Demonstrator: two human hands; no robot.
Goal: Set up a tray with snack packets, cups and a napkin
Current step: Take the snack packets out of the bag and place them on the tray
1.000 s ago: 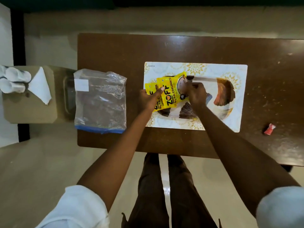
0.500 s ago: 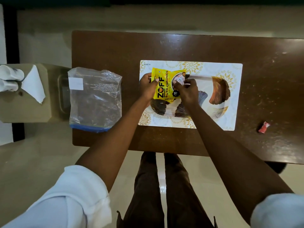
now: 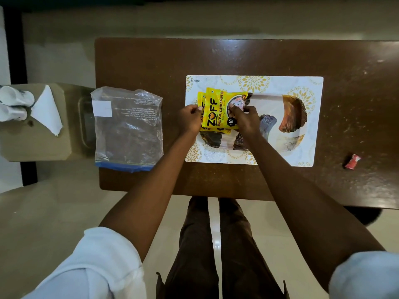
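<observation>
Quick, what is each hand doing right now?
Left hand: closed on the yellow snack packets, left edge.
Right hand: closed on the same packets, right side.

My hands cover the near ends of the packets [image 3: 218, 108] and part of the tray [image 3: 285, 117]. The lower packet shows only its edges. The cups [image 3: 15, 100] and table [image 3: 367, 104] run off frame. The bag [image 3: 129, 128] print is unreadable.

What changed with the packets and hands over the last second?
The yellow packets, fanned apart and tilted a second ago, are now squared into a near-aligned stack at the tray's left end. The left hand and right hand kept hold of them, left edge and right side. The plastic bag, cups, napkin and red wrapper stayed put.
</observation>
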